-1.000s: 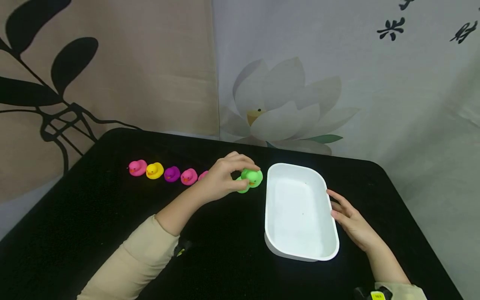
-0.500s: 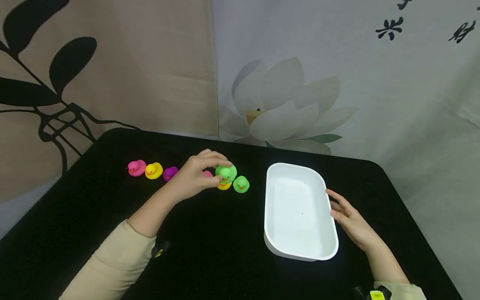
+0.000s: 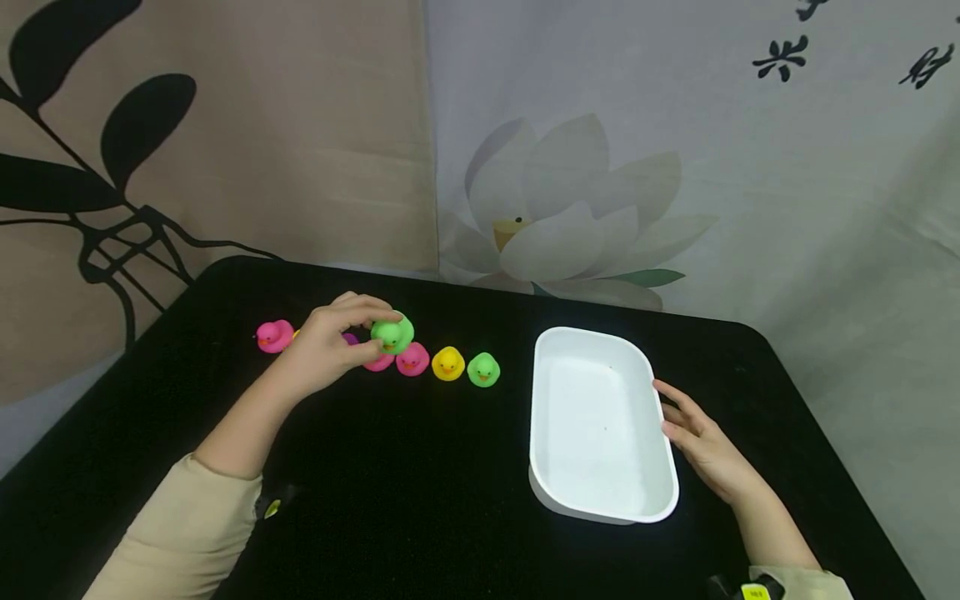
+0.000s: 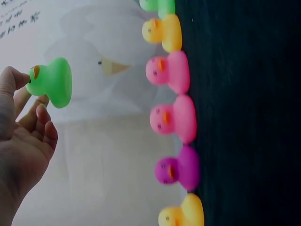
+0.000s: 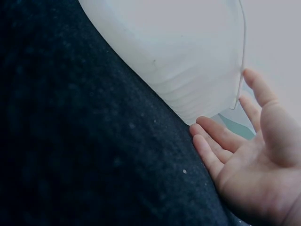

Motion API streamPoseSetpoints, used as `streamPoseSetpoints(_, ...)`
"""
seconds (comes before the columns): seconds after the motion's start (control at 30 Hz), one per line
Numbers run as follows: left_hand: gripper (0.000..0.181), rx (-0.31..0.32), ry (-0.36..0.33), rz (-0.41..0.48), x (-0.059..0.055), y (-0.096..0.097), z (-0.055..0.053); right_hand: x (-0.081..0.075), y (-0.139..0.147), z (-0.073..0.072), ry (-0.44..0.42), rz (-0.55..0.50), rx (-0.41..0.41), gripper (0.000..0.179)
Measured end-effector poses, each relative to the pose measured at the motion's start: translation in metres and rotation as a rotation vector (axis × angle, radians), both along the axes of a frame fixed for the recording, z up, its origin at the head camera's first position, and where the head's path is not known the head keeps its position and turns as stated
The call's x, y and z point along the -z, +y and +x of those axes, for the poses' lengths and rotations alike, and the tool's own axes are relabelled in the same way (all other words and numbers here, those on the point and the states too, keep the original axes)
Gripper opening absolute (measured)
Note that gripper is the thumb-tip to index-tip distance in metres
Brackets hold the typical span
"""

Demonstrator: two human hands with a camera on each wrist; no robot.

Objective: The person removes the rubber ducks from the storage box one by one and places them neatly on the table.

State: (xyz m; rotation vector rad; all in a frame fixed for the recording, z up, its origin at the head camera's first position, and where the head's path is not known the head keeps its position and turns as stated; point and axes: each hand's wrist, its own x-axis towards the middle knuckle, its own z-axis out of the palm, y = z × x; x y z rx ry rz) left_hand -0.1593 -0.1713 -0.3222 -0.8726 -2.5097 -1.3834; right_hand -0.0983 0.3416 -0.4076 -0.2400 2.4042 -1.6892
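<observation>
My left hand (image 3: 322,346) pinches a green rubber duck (image 3: 393,332) between thumb and fingers. In the left wrist view this green duck (image 4: 55,82) is lifted clear of the row. Beneath and beside it on the black table stand a purple duck (image 4: 181,168), two pink ducks, a yellow duck (image 3: 448,364) and another green duck (image 3: 483,370). Farther left is one more pink duck (image 3: 274,336); the yellow duck beside it is mostly hidden by my hand. My right hand (image 3: 708,450) touches the right side of a white plastic tray (image 3: 555,497) with extended fingers.
The black cloth-covered table (image 3: 420,517) has rounded back corners. A printed curtain (image 3: 337,150) with leaves and a lotus hangs behind it. The tray stands to the right of the duck row, its bare floor in view.
Holding the green duck, my left hand has moved left along the row, away from the tray. The other green duck and the yellow one are now uncovered. My right hand stays put.
</observation>
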Motion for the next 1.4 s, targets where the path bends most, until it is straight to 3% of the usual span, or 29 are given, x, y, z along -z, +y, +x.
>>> streamPoseSetpoints(0.2,0.039,-0.05,0.011,0.001,0.0,-0.019,0.002,0.001,0.0,0.0,0.0,0.003,0.0,0.059)
streamPoseSetpoints(0.73,0.035,-0.248,-0.066,-0.103,-0.002,-0.065,-0.003,0.001,0.0,-0.001,0.017,0.004,-0.005,0.059)
streamPoseSetpoints(1.4,0.029,-0.38,-0.048,-0.15,0.006,-0.115,-0.008,0.0,0.0,-0.001,0.004,-0.008,-0.009,0.06)
